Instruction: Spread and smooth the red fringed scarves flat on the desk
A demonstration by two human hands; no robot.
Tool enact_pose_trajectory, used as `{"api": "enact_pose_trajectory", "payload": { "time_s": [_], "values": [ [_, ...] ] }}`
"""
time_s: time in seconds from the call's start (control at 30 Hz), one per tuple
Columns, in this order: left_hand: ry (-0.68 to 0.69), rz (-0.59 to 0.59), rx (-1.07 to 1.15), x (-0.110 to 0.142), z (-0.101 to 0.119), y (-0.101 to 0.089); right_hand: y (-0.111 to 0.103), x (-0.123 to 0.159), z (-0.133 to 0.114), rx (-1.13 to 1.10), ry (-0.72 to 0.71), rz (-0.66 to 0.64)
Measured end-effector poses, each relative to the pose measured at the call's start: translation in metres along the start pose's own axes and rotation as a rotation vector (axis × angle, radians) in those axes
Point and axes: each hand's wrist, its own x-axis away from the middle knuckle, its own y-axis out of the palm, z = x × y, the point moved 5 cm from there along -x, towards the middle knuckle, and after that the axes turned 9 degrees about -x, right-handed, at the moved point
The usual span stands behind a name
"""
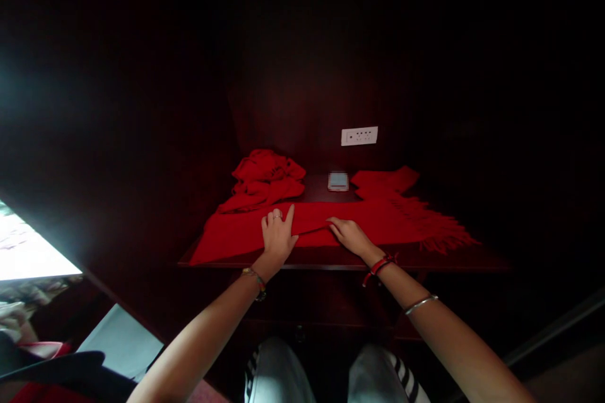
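A long red scarf point(378, 220) with a fringed right end lies stretched across a dark wooden shelf point(425, 259). My left hand point(277, 234) rests flat on the scarf's middle, fingers spread and open. Just to its right, my right hand point(348, 234) lies on the same scarf, fingertips pressed down at a fold in the cloth. Both wrists wear bracelets.
A crumpled pile of red scarves point(265, 179) sits at the back left, a folded red one point(385, 179) at the back right. A phone point(338, 181) lies between them under a white wall socket plate point(359, 136). Dark panels enclose the nook; my knees are below.
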Motion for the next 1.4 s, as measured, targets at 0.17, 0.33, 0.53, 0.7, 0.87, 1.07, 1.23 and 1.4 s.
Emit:
{"api": "enact_pose_trajectory", "payload": {
  "time_s": [0.17,0.33,0.53,0.7,0.87,1.07,1.23,1.4],
  "values": [
    [-0.035,-0.026,-0.043,0.013,0.007,0.003,0.001,0.001,0.007,-0.014,-0.005,0.042],
    [-0.108,-0.175,-0.011,0.016,-0.003,0.017,0.003,0.0,0.012,-0.015,-0.001,0.079],
    [-0.113,-0.11,0.002,0.011,0.003,0.015,0.001,-0.001,0.016,-0.012,0.039,0.104],
    [-0.1,0.011,0.009,0.006,0.001,0.01,0.0,-0.001,0.018,-0.041,0.05,0.132],
    [-0.095,0.048,0.005,0.002,-0.006,0.005,0.001,-0.001,0.019,-0.046,0.04,0.142],
    [-0.238,0.113,0.07,0.0,-0.019,-0.002,0.001,-0.001,0.019,-0.041,0.032,0.137],
    [-0.35,0.165,0.376,0.003,-0.038,0.016,0.002,-0.001,0.02,-0.037,0.046,0.121],
    [-0.215,0.287,0.57,0.003,-0.033,0.026,0.001,-0.001,0.018,-0.043,0.05,0.131]
  ]
}}
